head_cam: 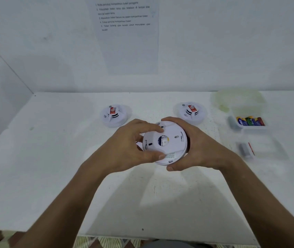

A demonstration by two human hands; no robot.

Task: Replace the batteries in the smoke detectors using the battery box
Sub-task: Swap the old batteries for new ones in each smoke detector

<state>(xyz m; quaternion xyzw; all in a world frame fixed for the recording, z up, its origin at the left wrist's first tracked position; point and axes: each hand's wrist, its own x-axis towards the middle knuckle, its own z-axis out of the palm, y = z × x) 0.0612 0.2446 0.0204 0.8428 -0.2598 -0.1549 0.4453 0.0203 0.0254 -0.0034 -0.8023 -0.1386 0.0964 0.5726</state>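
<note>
Held smoke detector (166,143) at table (53,158) centre, back side up. Left hand (130,145) grips its rim at 9 o'clock, thumb and fingers curled around. Right hand (194,145) grips rim at 3 o'clock. Two other detectors at 11 (113,115) and 1 o'clock (191,112). Battery box (250,121) at 2 o'clock, batteries inside.

head view, down, close over table (53,158), edges perhaps warped

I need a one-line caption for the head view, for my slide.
Both hands, left hand and right hand, grip an upturned smoke detector over the table; two more detectors behind.
</note>
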